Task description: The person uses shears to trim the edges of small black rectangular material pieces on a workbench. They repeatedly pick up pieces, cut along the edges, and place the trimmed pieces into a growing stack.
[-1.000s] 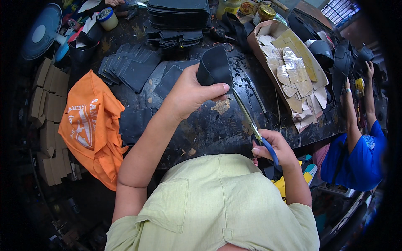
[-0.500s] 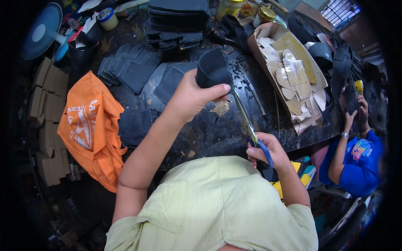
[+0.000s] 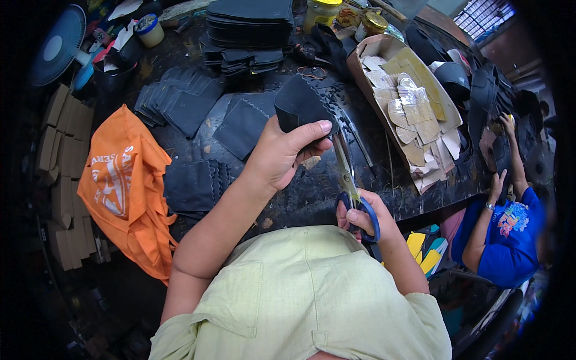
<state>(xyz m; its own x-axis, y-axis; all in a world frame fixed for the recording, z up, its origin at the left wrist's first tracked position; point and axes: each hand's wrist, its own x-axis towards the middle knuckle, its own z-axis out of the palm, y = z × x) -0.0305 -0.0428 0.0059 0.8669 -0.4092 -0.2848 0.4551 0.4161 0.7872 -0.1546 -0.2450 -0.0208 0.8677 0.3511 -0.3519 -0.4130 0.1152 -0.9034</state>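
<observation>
My left hand (image 3: 285, 147) pinches a black sheet piece (image 3: 300, 103), leather-like, with a zigzag edge along its right side. The thumb presses on its lower right corner. In my right hand (image 3: 367, 217) is a pair of scissors (image 3: 346, 174) with blue handles, fingers through the loops. Its blades point up and away, their tips beside the piece's lower right corner; whether they touch it I cannot tell. Behind the left hand lie more black pieces (image 3: 243, 125), some with zigzag edges, and a fanned pile (image 3: 180, 96) to the left.
A tall stack of black pieces (image 3: 249, 27) stands at the back. An open cardboard box (image 3: 360, 63) with brown cut-outs is at right. An orange bag (image 3: 123, 186) hangs at the left table edge. Another person in a blue shirt (image 3: 510, 240) works at far right.
The scissors have opened wider at the handles and moved slightly left with my right hand. The black piece has tilted in my left hand. The other person's arm now reaches farther out.
</observation>
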